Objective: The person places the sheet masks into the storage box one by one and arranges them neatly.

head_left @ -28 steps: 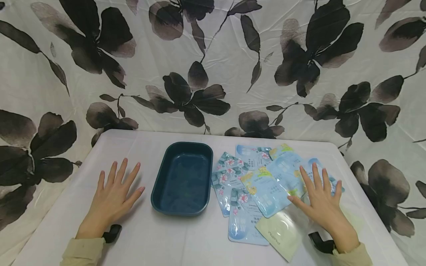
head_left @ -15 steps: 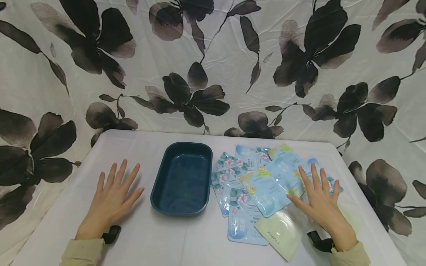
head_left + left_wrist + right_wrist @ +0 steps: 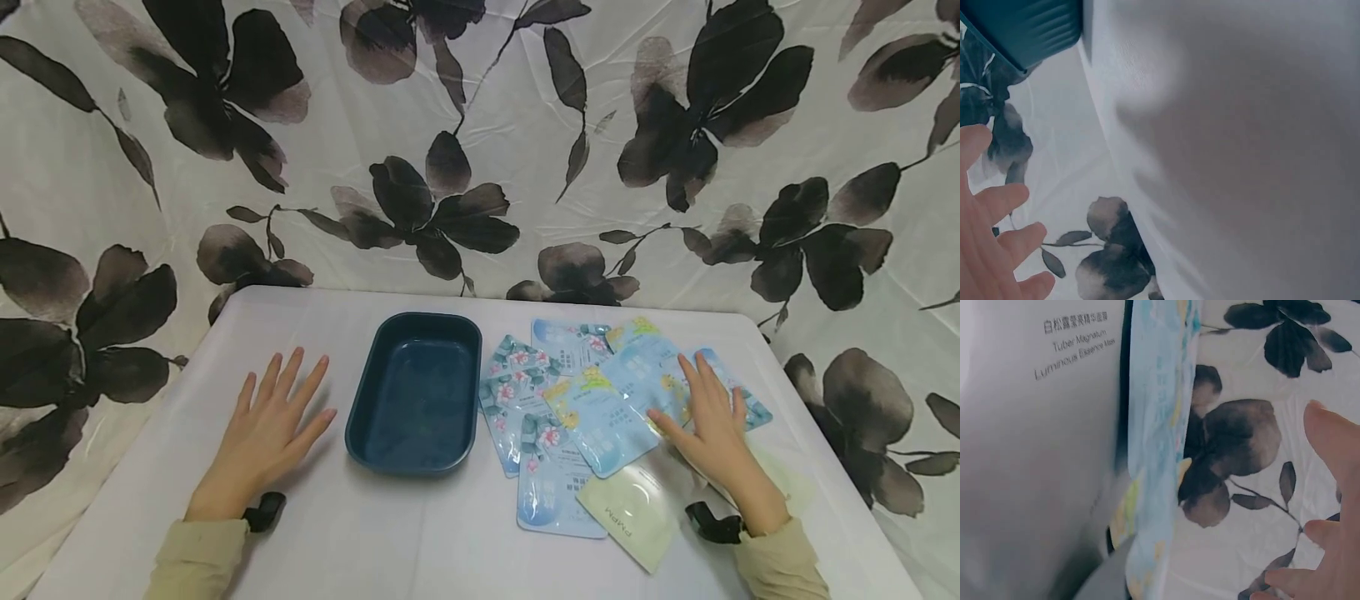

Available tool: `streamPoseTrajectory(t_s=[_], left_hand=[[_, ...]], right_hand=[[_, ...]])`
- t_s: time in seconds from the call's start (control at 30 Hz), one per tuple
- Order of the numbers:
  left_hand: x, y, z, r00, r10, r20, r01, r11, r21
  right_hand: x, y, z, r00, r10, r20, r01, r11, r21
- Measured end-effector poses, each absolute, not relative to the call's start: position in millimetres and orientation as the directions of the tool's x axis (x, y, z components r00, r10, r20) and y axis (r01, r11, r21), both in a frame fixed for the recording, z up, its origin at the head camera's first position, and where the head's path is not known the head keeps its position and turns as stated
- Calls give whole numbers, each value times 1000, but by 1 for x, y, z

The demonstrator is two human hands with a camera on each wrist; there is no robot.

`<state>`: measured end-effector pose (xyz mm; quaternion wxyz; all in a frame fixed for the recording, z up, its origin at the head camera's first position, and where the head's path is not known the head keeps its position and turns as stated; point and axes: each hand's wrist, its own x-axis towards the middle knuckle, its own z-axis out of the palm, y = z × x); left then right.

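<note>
My left hand (image 3: 262,437) is held with fingers spread over the white table, left of a dark blue-green rectangular tray (image 3: 465,433). Its fingers also show at the left of the left wrist view. My right hand (image 3: 716,442) hovers above a spread of face mask sachets, holding nothing. Light blue sachets (image 3: 611,429) with flower and yellow prints overlap one another right of the tray. A pale green sachet marked PMPM (image 3: 630,512) lies in front of them. A silvery sachet (image 3: 1041,437) fills the left of the right wrist view, its print reading Luminous Essence Mask.
A white cloth covers the table (image 3: 390,542). Behind it hangs a white curtain (image 3: 525,208) with large dark flowers. Black straps with small devices (image 3: 266,511) sit at both wrists. The tray's inside is bare.
My right hand has shifted slightly, its fingers drawing closer together over the sachets. My left hand has moved a little right and up in the head view. The tray and sachets stay in place.
</note>
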<state>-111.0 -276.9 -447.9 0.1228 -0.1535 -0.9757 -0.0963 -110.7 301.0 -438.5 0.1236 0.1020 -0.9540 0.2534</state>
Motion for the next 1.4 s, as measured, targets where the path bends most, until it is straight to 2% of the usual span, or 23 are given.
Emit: streamPoseTrajectory(t_s=[0.17, 0.3, 0.43, 0.57, 0.93, 1.4], left_hand=[[-116, -270, -448, -917, 291, 274, 343, 925, 165], [-119, -262, -449, -912, 306, 272, 361, 915, 178], [-121, -256, -451, -903, 328, 278, 384, 906, 178], [-122, -251, -453, -895, 346, 283, 404, 897, 181], [-125, -243, -455, -885, 383, 264, 442, 869, 222], [-136, -227, -443, -901, 406, 152, 432, 868, 245]], right_hand=[[-118, 301, -449, -959, -111, 262, -259, 723, -641], [-121, 298, -456, -987, -92, 128, -158, 601, -784], [-120, 289, -464, -996, -85, 8, -52, 536, -843], [-118, 278, -467, -994, -108, -18, -37, 487, -873], [-133, 264, -471, -987, -161, 18, -107, 565, -818], [-154, 256, -464, -982, -187, -32, -116, 722, -682]])
